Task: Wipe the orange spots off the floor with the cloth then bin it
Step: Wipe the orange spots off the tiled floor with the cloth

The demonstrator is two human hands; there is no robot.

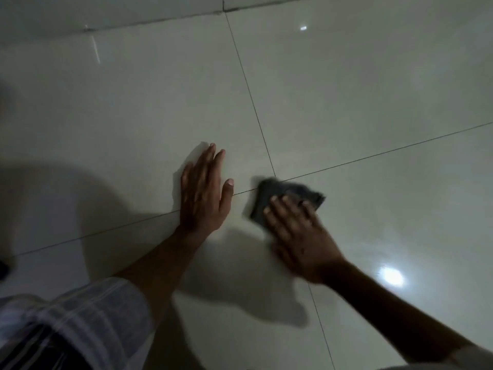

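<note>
A dark grey cloth (277, 193) lies crumpled on the pale tiled floor (346, 102), close to where four tiles meet. My right hand (296, 233) presses down on the cloth's near half with its fingers spread over it; the hand is blurred. My left hand (204, 193) lies flat on the floor to the left of the cloth, fingers straight, a short gap apart from it. No orange spots show on the tiles around the cloth.
Glossy floor tiles fill the view, with dark grout lines crossing near the cloth. A raised tiled step or skirting (106, 12) runs along the top edge. My striped clothing (66, 329) sits at bottom left. No bin is in sight.
</note>
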